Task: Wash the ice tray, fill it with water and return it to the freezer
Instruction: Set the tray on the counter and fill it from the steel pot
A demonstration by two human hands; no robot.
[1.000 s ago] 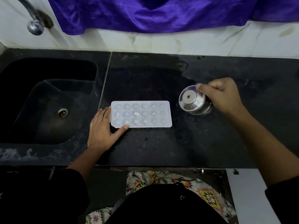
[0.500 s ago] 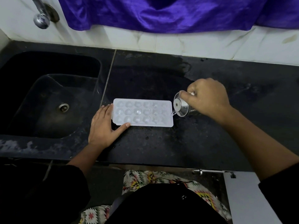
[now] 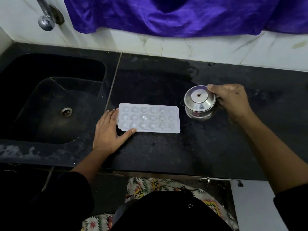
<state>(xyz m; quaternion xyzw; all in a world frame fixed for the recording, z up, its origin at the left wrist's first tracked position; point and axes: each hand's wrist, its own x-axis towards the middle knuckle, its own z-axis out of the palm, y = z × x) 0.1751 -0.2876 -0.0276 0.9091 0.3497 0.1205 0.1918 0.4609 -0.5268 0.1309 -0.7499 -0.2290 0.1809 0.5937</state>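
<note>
My left hand [image 3: 108, 130] lies flat against the ice tray [image 3: 150, 118]; my right hand [image 3: 233, 100] grips the steel kettle [image 3: 199, 100]. I judge filling underway, with the freezer trip left.

Dim, uneven light leaves the black table [image 3: 166, 147] murky, the foreground nearly black, with wide-angle bending at the edges.

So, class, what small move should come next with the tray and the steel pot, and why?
Probably tip the steel pot over the ice tray to pour: the right hand grips it beside the tray's right end, the left hand braces the left end, and the cells do not look plainly full.
</note>
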